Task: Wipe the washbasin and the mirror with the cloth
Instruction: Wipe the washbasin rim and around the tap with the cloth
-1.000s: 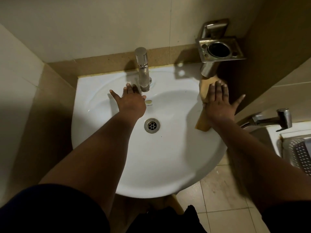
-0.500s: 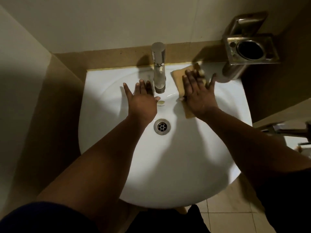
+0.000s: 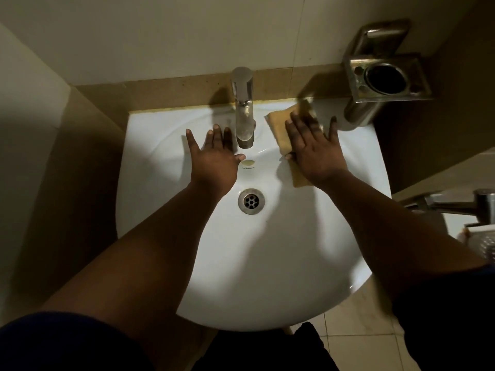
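**Flat on the rim: cloth pinned under the right palm beside the tap**

Now the right hand (image 3: 314,151) lies palm down on the yellow cloth (image 3: 280,127), fingers straight and fanned, pressing it against the back right slope of the white washbasin (image 3: 267,263). Nothing is pinched or curled round the fabric; the palm and fingers simply bear on it. The cloth runs lengthwise beneath the hand: one end pokes out past the fingertips toward the rear rim, its left edge shows beside the index finger, and a lower corner sticks out below the heel of the hand, pointing toward the drain (image 3: 251,201). Its far right edge, near the little finger, is blurred, so how far it reaches there is hard to judge.

The left hand (image 3: 214,159) rests flat inside the bowl on the other side of the tap (image 3: 243,108), fingers spread and straight, holding nothing. Its thumb points toward the small overflow opening (image 3: 248,163) just below the spout. The tap stands between the two hands, with the cloth just beside it on the right.

Above the right hand, a metal tumbler holder (image 3: 385,79) juts from the wall over the basin's rear right corner. At the far right edge a second metal tap (image 3: 455,204) shows beside another white fixture.
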